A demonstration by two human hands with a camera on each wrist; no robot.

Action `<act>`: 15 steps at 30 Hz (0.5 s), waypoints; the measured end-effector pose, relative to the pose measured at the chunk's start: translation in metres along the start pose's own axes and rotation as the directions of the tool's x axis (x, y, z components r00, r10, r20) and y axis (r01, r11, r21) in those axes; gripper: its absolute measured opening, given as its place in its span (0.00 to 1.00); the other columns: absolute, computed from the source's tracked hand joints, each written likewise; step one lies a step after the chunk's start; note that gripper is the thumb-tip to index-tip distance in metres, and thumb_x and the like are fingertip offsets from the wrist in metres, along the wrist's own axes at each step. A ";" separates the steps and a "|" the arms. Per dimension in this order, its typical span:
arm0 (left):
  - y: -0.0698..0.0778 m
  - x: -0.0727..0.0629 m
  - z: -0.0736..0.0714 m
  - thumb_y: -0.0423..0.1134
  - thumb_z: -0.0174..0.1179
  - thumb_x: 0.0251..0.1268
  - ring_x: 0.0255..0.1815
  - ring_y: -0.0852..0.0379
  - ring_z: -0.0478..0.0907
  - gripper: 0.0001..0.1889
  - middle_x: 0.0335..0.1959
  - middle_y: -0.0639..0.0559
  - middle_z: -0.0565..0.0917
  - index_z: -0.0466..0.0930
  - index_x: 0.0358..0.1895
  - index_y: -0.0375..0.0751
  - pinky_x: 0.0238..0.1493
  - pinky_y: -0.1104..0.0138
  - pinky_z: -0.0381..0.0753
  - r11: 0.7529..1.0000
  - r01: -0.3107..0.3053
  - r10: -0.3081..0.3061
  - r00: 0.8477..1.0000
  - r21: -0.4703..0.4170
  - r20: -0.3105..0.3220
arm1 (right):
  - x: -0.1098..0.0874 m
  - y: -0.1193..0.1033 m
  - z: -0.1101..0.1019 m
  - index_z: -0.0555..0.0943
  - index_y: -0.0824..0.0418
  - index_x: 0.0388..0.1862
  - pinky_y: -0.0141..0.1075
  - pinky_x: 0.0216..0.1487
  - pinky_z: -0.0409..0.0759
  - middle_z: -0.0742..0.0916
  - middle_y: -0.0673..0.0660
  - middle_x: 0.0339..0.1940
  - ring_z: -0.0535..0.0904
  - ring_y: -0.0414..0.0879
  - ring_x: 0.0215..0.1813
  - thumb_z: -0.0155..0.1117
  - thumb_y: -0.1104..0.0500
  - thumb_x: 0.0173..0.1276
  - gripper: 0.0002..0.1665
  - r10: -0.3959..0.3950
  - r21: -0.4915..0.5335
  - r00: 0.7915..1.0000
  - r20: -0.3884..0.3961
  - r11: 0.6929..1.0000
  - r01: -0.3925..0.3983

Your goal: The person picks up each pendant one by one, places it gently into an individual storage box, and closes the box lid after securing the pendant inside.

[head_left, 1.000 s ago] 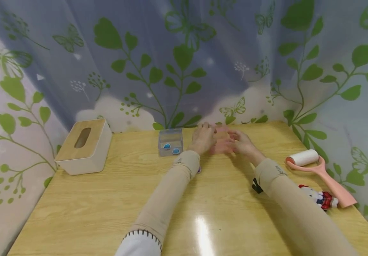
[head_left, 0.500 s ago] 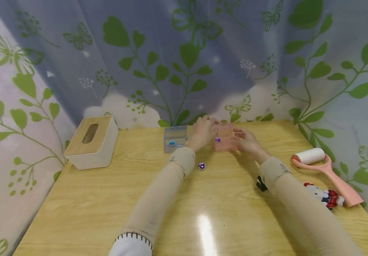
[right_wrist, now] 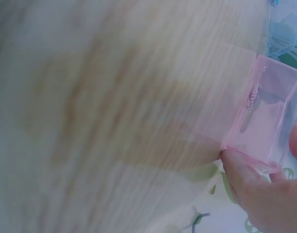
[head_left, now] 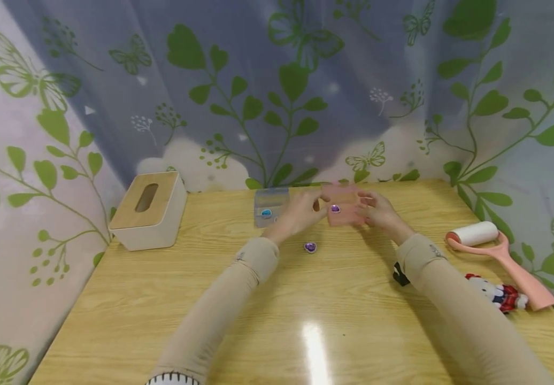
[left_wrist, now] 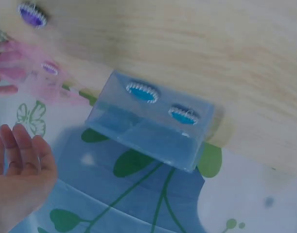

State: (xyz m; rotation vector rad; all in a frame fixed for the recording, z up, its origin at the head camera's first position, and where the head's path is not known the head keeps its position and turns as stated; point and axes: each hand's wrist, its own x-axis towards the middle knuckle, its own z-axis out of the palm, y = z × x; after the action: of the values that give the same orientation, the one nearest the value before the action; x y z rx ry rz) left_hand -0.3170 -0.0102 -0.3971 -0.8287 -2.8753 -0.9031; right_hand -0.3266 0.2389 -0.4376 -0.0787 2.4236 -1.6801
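Note:
My right hand (head_left: 383, 214) grips the right side of a clear pink box (head_left: 346, 218), with thumb and fingers around that end in the right wrist view. A purple gem with a beaded silver rim (head_left: 335, 208) lies inside the box. My left hand (head_left: 301, 211), fingers loosely bent and holding nothing, hovers between the pink box and a clear blue box (head_left: 260, 199). Two blue gems (left_wrist: 142, 92) lie in the blue box; in the head view my left hand mostly covers one. Another purple gem (head_left: 310, 247) rests on the table in front of the pink box.
A white tissue box with a wooden lid (head_left: 147, 211) stands at the back left. To the right lie a pink lint roller (head_left: 503, 251), a small doll in red plaid (head_left: 498, 294) and a black object (head_left: 400, 274) partly behind my right sleeve. A patterned curtain (head_left: 238, 107) borders the table.
My left hand has drawn back from the pink box, leftward and nearer to me. The purple gem inside, unseen a second ago, shows now. My right hand stays at the box; the head view has shifted slightly.

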 end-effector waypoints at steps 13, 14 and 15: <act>-0.022 -0.023 0.008 0.45 0.60 0.78 0.44 0.56 0.80 0.17 0.45 0.51 0.85 0.83 0.64 0.46 0.41 0.66 0.80 0.995 -0.049 0.038 0.993 0.092 0.114 | -0.002 -0.002 0.001 0.51 0.70 0.85 0.55 0.73 0.74 0.57 0.75 0.86 0.53 0.66 0.88 0.53 0.67 0.82 0.38 0.003 0.017 1.000 0.002 1.000 -0.003; -0.024 -0.024 0.009 0.45 0.60 0.78 0.45 0.55 0.80 0.18 0.46 0.50 0.85 0.83 0.64 0.46 0.42 0.65 0.81 0.995 -0.044 0.032 0.991 0.093 0.126 | -0.002 -0.002 0.001 0.51 0.70 0.85 0.56 0.74 0.73 0.56 0.74 0.86 0.53 0.66 0.88 0.52 0.67 0.82 0.38 0.005 0.023 1.000 0.004 1.000 -0.006; -0.026 -0.025 0.009 0.45 0.60 0.78 0.46 0.55 0.81 0.18 0.47 0.50 0.86 0.83 0.64 0.46 0.43 0.64 0.81 0.994 -0.043 0.029 0.990 0.097 0.141 | -0.002 -0.003 0.000 0.50 0.70 0.85 0.57 0.75 0.72 0.56 0.74 0.86 0.52 0.66 0.88 0.52 0.67 0.83 0.38 0.008 0.026 1.000 0.006 1.000 -0.008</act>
State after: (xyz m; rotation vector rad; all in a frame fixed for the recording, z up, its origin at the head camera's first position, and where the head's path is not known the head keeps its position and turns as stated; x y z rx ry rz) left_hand -0.3069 -0.0353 -0.4223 -0.9667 -2.9830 -0.7189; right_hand -0.3245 0.2379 -0.4351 -0.0693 2.3937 -1.7054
